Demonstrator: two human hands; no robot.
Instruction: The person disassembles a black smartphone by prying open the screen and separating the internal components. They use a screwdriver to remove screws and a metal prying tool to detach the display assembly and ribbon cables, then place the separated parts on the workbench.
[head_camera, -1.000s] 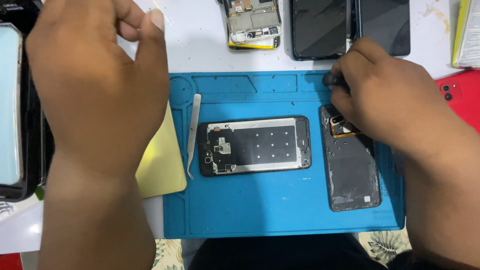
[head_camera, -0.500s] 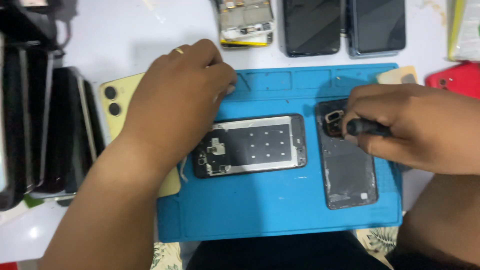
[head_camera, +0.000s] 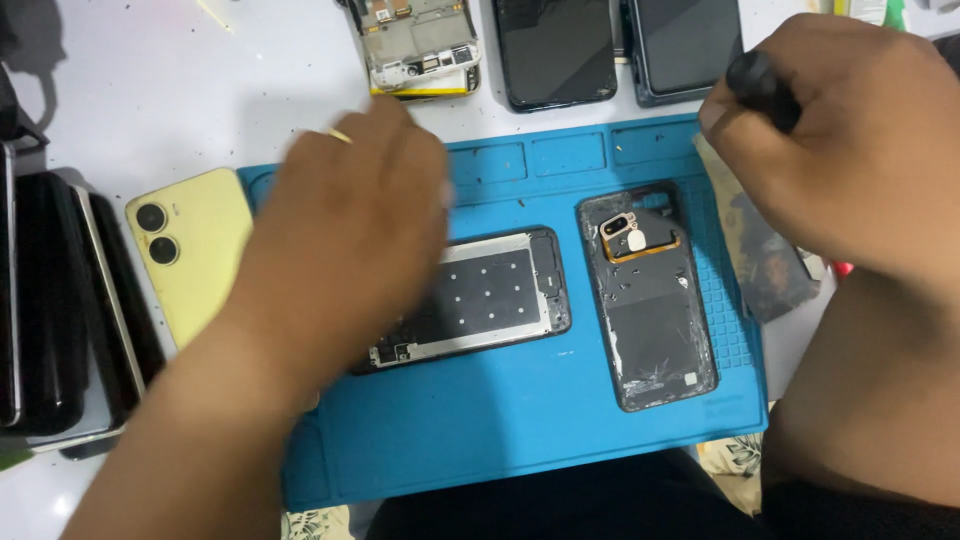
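Note:
My left hand (head_camera: 350, 235) hovers, blurred, over the left end of an opened phone frame (head_camera: 490, 295) that lies on a blue work mat (head_camera: 500, 420); I cannot make out whether it holds anything. My right hand (head_camera: 850, 140) is closed around a black tool handle (head_camera: 762, 88), raised above the mat's right edge. Between the hands a cracked black back cover (head_camera: 655, 310) with a gold camera ring lies on the mat, touched by neither hand.
A yellow phone back (head_camera: 195, 250) lies left of the mat, beside a row of dark phones (head_camera: 60, 300). At the far edge sit a stripped phone frame (head_camera: 420, 45) and two black phones (head_camera: 555, 50). A dark worn sheet (head_camera: 765, 255) lies under my right hand.
My right hand has lifted the tool off the cracked back cover and moved up and right. My left hand has stayed over the frame's left end.

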